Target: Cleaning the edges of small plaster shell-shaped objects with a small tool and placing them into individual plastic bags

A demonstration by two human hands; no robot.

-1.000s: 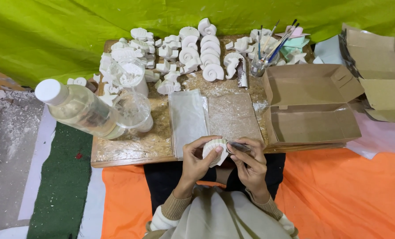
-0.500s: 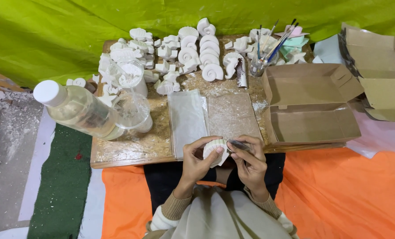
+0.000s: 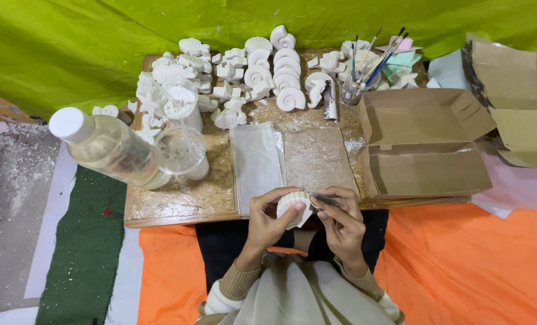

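Your left hand (image 3: 268,219) cups a white shell-shaped plaster cast (image 3: 293,208) just over the near edge of the wooden board (image 3: 178,201), ribbed face turned toward your right hand (image 3: 342,221) — which pinches a thin dark tool (image 3: 324,199) against the cast's edge, probably for trimming. More shell casts (image 3: 280,75) wait at the board's far side.
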